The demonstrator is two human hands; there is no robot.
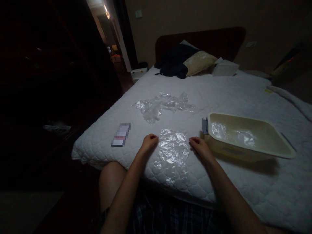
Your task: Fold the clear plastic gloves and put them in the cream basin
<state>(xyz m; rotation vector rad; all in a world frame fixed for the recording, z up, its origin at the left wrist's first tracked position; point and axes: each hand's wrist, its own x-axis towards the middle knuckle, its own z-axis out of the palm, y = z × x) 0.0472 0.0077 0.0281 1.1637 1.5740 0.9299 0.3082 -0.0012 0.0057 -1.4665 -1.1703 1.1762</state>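
Broadly, the bed [243, 94] carries the work. At its right stands a tub [258, 128], with what looks like clear film [246, 138] inside. Beyond the hands lies crumpled plastic [165, 103], not smoothed out. Nearer, the bag [173, 143] lies on the bed between the two hands; its far end looks squared, so I judge the flattening well along, though creases run all over it and its near edge is hard to make out. A blurred phone [121, 135] lies to the left. The left hand [150, 141] and right hand [200, 147] are at the bag's sides; each grip looks narrow, but I cannot tell whether either is closed on it.
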